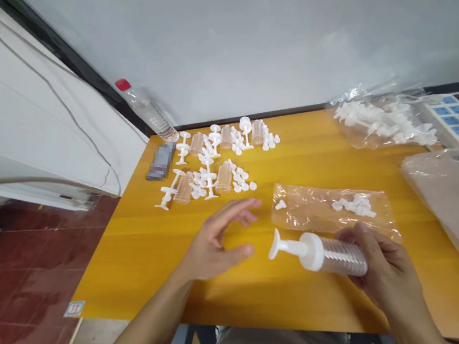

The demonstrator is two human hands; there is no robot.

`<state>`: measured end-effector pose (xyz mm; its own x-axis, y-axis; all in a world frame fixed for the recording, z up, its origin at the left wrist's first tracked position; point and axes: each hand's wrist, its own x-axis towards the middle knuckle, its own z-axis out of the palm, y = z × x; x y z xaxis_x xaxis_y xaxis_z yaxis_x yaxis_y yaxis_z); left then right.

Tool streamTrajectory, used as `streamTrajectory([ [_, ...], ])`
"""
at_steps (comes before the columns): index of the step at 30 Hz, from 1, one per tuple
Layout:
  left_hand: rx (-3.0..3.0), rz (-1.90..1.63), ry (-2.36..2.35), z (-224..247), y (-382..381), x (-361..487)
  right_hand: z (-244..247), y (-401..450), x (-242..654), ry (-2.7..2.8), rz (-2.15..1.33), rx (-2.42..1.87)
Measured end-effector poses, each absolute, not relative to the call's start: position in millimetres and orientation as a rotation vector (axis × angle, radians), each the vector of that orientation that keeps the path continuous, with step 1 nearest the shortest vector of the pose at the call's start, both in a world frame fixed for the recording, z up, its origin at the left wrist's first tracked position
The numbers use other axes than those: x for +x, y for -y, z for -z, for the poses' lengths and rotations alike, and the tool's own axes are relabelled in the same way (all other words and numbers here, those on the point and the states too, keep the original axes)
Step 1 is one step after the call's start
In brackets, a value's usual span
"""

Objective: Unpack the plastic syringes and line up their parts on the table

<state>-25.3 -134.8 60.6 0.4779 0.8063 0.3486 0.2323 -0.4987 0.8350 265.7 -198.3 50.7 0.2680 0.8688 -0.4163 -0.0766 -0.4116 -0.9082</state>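
— Syringe-like dispenser (320, 253): where?
— I see my right hand (387, 268) grasping its clear barrel above the yellow desk (279, 304); left hand (220, 239) released, empty. The nearest bag (318, 210) holds white caps (355, 205).

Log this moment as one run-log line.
right hand: holds syringe-like tube | left hand: open, empty | parts bag behind

We can read no text anywhere; a small sticker (74, 308) on the table corner, well left of the left hand (220, 239), bears illegible red marks.
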Motion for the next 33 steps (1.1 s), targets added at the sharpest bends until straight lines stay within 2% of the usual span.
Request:
streamTrajectory([
  [4,2.168,-1.051,-0.618,-61.2,146.6,-31.1,-65.9,161.0,239.4,1.206,-1.25,-1.582],
  [7,2.086,-1.091,-0.685,-56.7,149.2,-22.6,-70.1,139.6,219.7,1.467,-1.063,-1.545],
  [12,1.353,-1.017,-1.048,-50.5,153.2,-17.7,-57.3,125.8,205.2,1.595,-0.753,-1.496],
  [17,0.721,-0.927,-1.084,-44.2,142.2,-14.5,-42.7,121.3,200.7,1.815,-0.273,-1.348],
  [20,0.548,-0.842,-1.087,-42.8,138.7,-15.4,-44.0,119.4,202.1,1.941,-0.006,-1.173],
  [23,0.694,-0.92,-1.079,-46.9,144.2,-22.7,-52.3,120.9,205.5,1.92,-0.115,-1.191],
  [28,1.146,-1.125,-0.969,-54.4,154.0,-35.2,-57.0,130.0,208.8,1.784,-0.737,-1.369],
  [30,1.022,-1.09,-0.981,-51.2,152.2,-35.0,-51.7,132.2,209.1,1.79,-0.607,-1.289],
  [33,0.695,-0.973,-1.062,-41.1,145.0,-30.5,-42.2,131.4,211.3,1.918,-0.163,-1.065],
])
